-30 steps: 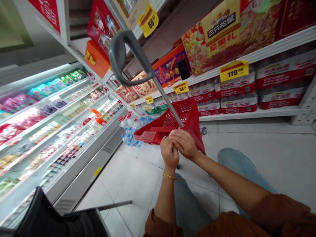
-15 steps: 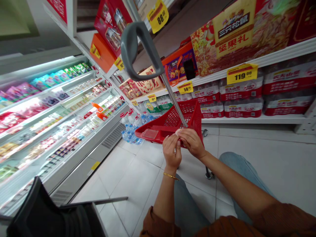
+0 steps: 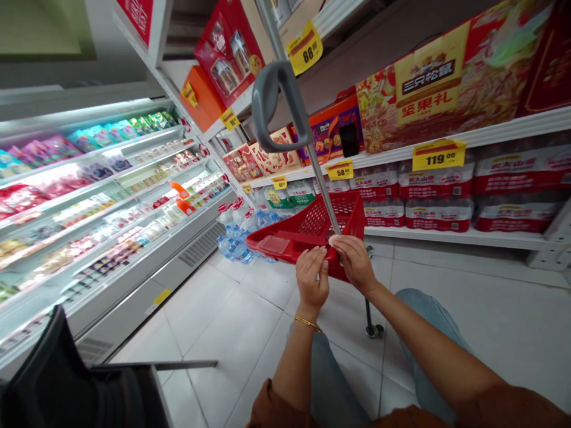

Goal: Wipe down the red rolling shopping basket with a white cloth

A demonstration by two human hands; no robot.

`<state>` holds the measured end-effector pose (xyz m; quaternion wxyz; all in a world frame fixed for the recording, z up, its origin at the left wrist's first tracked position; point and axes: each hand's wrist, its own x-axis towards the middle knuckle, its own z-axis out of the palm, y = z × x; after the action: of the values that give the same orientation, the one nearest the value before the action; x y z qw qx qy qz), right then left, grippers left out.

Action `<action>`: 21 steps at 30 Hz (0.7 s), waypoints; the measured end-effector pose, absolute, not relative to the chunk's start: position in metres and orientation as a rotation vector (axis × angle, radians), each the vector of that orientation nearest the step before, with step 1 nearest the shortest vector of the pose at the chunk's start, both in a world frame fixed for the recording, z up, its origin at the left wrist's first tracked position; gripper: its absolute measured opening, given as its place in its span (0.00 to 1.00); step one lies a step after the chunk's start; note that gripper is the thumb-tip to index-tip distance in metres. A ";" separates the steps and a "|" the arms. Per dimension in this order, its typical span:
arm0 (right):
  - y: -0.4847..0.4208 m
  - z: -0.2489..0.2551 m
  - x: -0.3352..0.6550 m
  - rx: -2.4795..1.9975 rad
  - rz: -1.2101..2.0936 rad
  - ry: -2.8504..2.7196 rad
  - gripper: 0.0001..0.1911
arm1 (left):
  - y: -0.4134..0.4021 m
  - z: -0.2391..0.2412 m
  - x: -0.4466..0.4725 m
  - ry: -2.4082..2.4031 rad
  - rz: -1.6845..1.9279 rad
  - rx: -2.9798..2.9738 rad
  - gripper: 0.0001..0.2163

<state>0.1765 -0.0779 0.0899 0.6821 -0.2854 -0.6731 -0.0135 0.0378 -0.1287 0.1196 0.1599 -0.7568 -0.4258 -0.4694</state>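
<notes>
Left hand (image 3: 312,276) raised with fingers curled in and thumb close to them, grip contents cannot be told; right hand (image 3: 357,264) just beside it, fingers bent narrow, a pale bit (image 3: 332,239) at the fingertips too small to identify or call gripped. Both overlap, in view, the near edge of a red plastic mesh-walled basket (image 3: 294,241), below a grey loop handle (image 3: 261,119) on a slanting metal pole (image 3: 325,202).
</notes>
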 end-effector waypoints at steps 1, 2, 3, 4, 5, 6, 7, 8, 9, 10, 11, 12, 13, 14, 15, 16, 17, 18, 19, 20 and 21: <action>-0.081 0.093 0.174 -0.651 -0.021 -1.496 0.14 | -0.129 0.120 0.038 -1.210 -1.337 -2.153 0.14; -0.084 0.096 0.172 -0.654 -0.011 -1.493 0.14 | -0.129 0.120 0.039 -1.199 -1.339 -2.140 0.14; -0.087 0.099 0.170 -0.651 -0.001 -1.499 0.14 | -0.130 0.120 0.039 -1.187 -1.344 -2.123 0.14; -0.088 0.100 0.169 -0.643 0.007 -1.513 0.14 | -0.130 0.121 0.040 -1.178 -1.350 -2.108 0.13; -0.088 0.101 0.168 -0.637 0.016 -1.528 0.14 | -0.131 0.121 0.040 -1.172 -1.356 -2.098 0.13; -0.087 0.100 0.168 -0.634 0.022 -1.539 0.13 | -0.131 0.121 0.040 -1.170 -1.361 -2.093 0.14; -0.085 0.099 0.169 -0.634 0.025 -1.546 0.13 | -0.131 0.121 0.040 -1.174 -1.363 -2.094 0.14; -0.083 0.096 0.170 -0.634 0.024 -1.552 0.13 | -0.131 0.121 0.040 -1.179 -1.361 -2.102 0.14; -0.081 0.094 0.172 -0.636 0.023 -1.558 0.13 | -0.131 0.121 0.039 -1.186 -1.360 -2.114 0.15; -0.078 0.091 0.174 -0.639 0.022 -1.563 0.13 | -0.131 0.120 0.039 -1.191 -1.362 -2.125 0.15; -0.076 0.089 0.177 -0.642 0.024 -1.568 0.13 | -0.131 0.119 0.038 -1.197 -1.365 -2.135 0.15; -0.074 0.087 0.179 -0.645 0.030 -1.574 0.13 | -0.131 0.119 0.038 -1.202 -1.370 -2.144 0.15; -0.073 0.086 0.181 -0.649 0.038 -1.580 0.13 | -0.131 0.118 0.038 -1.206 -1.375 -2.150 0.16; -0.073 0.085 0.182 -0.653 0.043 -1.584 0.13 | -0.131 0.118 0.038 -1.206 -1.380 -2.155 0.16; -0.072 0.085 0.183 -0.656 0.045 -1.588 0.13 | -0.131 0.118 0.038 -1.205 -1.384 -2.159 0.16; -0.072 0.085 0.184 -0.659 0.040 -1.593 0.13 | -0.131 0.118 0.038 -1.202 -1.385 -2.163 0.15; -0.072 0.086 0.184 -0.662 0.031 -1.596 0.13 | -0.131 0.119 0.039 -1.197 -1.385 -2.167 0.15; -0.072 0.086 0.185 -0.663 0.018 -1.599 0.13 | -0.131 0.120 0.039 -1.190 -1.387 -2.170 0.15; -0.072 0.087 0.185 -0.663 0.005 -1.602 0.13 | -0.132 0.121 0.039 -1.182 -1.390 -2.172 0.15; -0.072 0.088 0.185 -0.660 -0.008 -1.606 0.12 | -0.132 0.122 0.038 -1.176 -1.393 -2.172 0.14; -0.073 0.088 0.186 -0.655 -0.020 -1.608 0.12 | -0.132 0.123 0.037 -1.170 -1.395 -2.172 0.14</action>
<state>0.1857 -0.0726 0.0882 0.6462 -0.2878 -0.7068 -0.0087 0.0375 -0.1322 0.1231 0.1531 -0.7573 -0.4079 -0.4866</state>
